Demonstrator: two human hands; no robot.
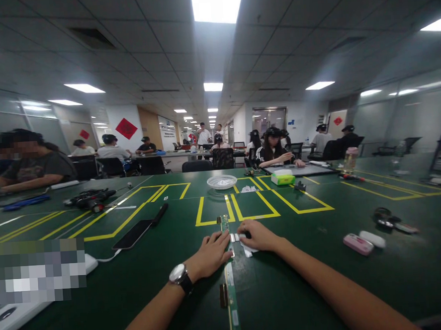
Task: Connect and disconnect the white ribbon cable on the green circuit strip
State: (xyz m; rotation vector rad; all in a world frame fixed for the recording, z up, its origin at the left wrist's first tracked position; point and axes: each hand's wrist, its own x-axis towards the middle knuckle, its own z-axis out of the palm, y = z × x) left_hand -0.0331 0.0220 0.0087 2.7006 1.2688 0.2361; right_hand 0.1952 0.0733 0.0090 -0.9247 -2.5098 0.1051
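A long, narrow green circuit board (233,296) lies on the green table, running away from me. My left hand (212,253), a watch on its wrist, rests flat on the far part of the board with its fingers stretched out. Just right of the board is my right hand (260,236), its fingers curled and pinched beside a short silvery-white flat strip (235,238). What sits between those fingertips is hidden. Under the right hand lies a crumpled white tissue (249,252). Brown flex tabs (223,295) stick out from the board's left edge.
A black phone (133,234) with a white cable lies left, near a large white device (22,311). Ahead are a white dish (222,182) and a green tissue pack (283,179). Pink case (357,244) and dark headset-like item (384,218) lie right. People sit beyond.
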